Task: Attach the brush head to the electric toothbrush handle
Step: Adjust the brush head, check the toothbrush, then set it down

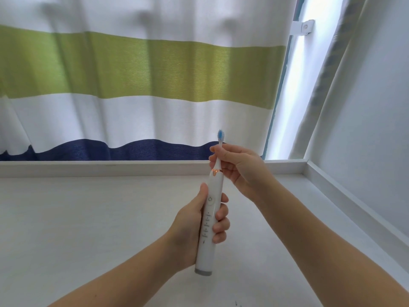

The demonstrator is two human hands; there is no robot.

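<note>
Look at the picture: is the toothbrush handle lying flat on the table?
No. The left hand holds the toothbrush handle upright above the table, while the right hand pinches the brush head.

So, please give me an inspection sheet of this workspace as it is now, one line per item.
Surface: white table with a raised rim, bare where visible.
Job's things: brush head sits on top of the white handle, held upright; whether fully seated cannot be told.
Clutter: nothing seen.
Hands: left hand wraps the handle; right hand pinches the brush head's neck.
Cables: nothing seen.
Surroundings: striped curtain behind, white wall at right.
</note>
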